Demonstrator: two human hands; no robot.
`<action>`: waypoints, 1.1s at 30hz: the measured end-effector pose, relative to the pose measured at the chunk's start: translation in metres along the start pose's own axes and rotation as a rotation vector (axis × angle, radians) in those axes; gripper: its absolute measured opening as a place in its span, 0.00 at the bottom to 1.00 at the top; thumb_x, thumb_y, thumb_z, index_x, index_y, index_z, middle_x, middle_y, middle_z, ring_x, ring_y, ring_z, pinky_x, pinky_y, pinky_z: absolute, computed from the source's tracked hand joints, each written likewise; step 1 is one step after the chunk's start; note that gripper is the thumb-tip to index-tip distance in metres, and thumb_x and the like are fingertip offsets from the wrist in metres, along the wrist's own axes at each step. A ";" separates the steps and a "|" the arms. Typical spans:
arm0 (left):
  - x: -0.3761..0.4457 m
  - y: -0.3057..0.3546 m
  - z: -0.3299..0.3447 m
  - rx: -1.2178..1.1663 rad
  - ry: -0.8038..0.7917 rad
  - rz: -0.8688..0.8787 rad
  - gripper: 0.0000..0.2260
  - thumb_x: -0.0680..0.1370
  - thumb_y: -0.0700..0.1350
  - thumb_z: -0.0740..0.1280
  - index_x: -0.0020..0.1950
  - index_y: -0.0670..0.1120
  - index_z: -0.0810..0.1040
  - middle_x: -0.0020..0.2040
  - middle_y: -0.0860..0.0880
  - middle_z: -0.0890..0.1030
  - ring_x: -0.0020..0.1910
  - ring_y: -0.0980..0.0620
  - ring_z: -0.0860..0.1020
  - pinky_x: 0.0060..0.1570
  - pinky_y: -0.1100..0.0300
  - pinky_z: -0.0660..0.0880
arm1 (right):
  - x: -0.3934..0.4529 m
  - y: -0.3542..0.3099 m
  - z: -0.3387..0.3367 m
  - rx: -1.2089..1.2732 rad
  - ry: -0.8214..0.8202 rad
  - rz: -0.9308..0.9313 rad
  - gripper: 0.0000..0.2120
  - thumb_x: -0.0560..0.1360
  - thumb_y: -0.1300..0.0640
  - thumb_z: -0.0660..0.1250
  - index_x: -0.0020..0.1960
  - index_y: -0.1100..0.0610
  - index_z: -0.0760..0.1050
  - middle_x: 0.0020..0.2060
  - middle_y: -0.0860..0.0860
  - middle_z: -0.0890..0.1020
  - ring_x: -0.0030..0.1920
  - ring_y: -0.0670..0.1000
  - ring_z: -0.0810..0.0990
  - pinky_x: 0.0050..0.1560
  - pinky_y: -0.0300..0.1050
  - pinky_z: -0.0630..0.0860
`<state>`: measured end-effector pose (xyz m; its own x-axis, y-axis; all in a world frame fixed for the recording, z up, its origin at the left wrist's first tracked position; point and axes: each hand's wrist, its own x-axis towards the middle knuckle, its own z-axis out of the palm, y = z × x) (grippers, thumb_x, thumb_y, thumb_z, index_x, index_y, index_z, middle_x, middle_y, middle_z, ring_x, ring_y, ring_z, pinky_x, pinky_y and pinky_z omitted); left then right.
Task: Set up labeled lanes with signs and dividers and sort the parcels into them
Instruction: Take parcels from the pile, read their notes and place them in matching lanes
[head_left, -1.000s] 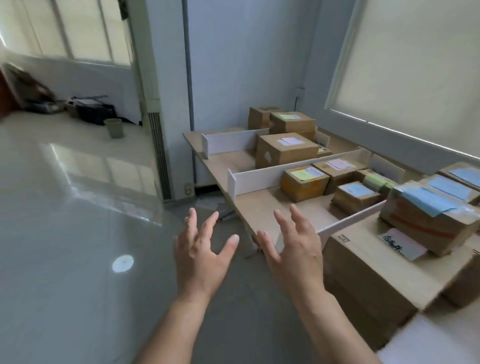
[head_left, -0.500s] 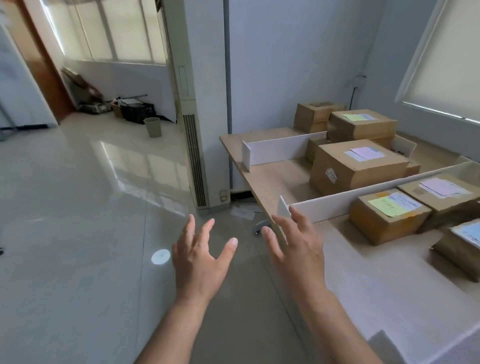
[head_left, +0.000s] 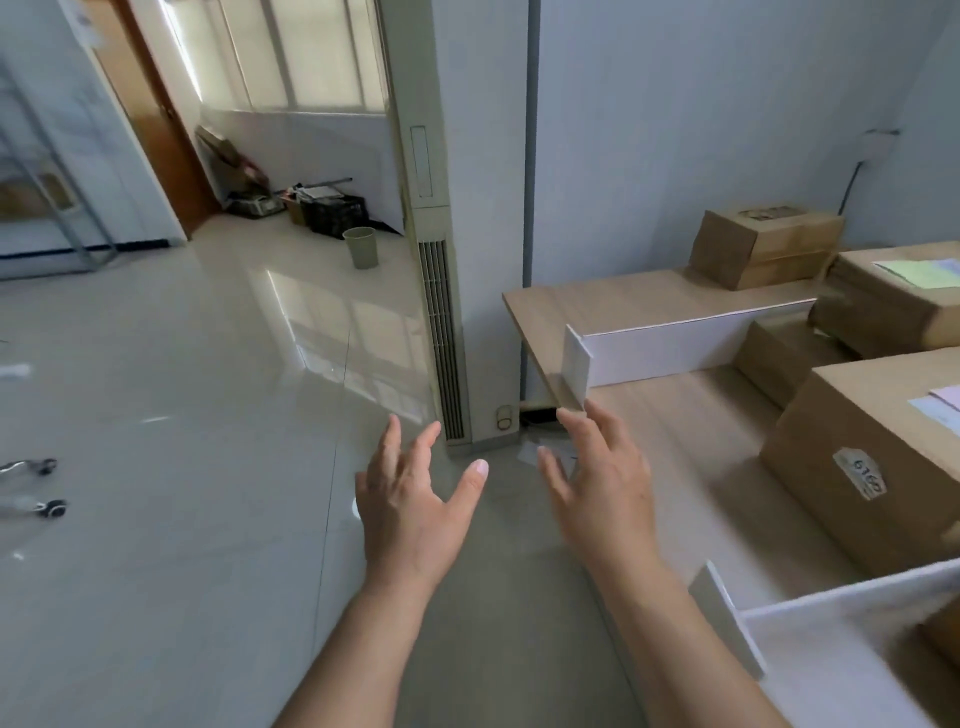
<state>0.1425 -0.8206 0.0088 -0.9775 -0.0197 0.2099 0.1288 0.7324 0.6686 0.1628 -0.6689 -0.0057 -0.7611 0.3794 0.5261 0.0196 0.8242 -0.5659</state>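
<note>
While both hands hang empty with fingers spread, left hand (head_left: 410, 512) over the floor (head_left: 156, 467), right hand (head_left: 605, 486) at the table (head_left: 623, 301) edge: divider (head_left: 660, 348) just beyond right fingertips; parcels (head_left: 872, 467) farther right; second divider (head_left: 737, 623) beside right forearm.

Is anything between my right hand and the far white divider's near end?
Nothing visible. The right hand is open, its fingertips just short of the far white divider standing on the table; only bare tabletop shows between.

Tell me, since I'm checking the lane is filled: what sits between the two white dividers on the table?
In the head view, a large parcel with a numbered sticker sits between the far divider and the near divider, with bare table beside it.
</note>
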 end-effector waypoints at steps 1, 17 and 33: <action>0.017 -0.004 0.003 -0.004 -0.004 -0.002 0.41 0.63 0.71 0.51 0.72 0.55 0.65 0.78 0.50 0.51 0.76 0.53 0.51 0.73 0.55 0.46 | 0.014 -0.001 0.013 0.005 -0.019 -0.002 0.17 0.71 0.56 0.70 0.58 0.60 0.78 0.61 0.61 0.76 0.60 0.63 0.76 0.58 0.58 0.71; 0.324 -0.032 0.055 -0.007 -0.213 0.227 0.29 0.73 0.65 0.57 0.72 0.57 0.63 0.78 0.49 0.49 0.76 0.53 0.49 0.74 0.52 0.45 | 0.238 -0.023 0.178 -0.082 0.018 0.148 0.20 0.73 0.45 0.61 0.58 0.56 0.79 0.64 0.60 0.74 0.63 0.62 0.74 0.61 0.59 0.70; 0.496 0.055 0.198 0.038 -0.542 0.492 0.31 0.76 0.63 0.57 0.76 0.57 0.52 0.77 0.56 0.56 0.76 0.57 0.48 0.74 0.52 0.42 | 0.387 0.095 0.217 -0.248 0.181 0.493 0.32 0.73 0.34 0.49 0.64 0.53 0.75 0.67 0.55 0.73 0.66 0.56 0.71 0.64 0.55 0.66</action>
<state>-0.3678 -0.6559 0.0085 -0.7547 0.6498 0.0900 0.5777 0.5933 0.5605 -0.2706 -0.5353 0.0059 -0.5012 0.7911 0.3507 0.5113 0.5977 -0.6175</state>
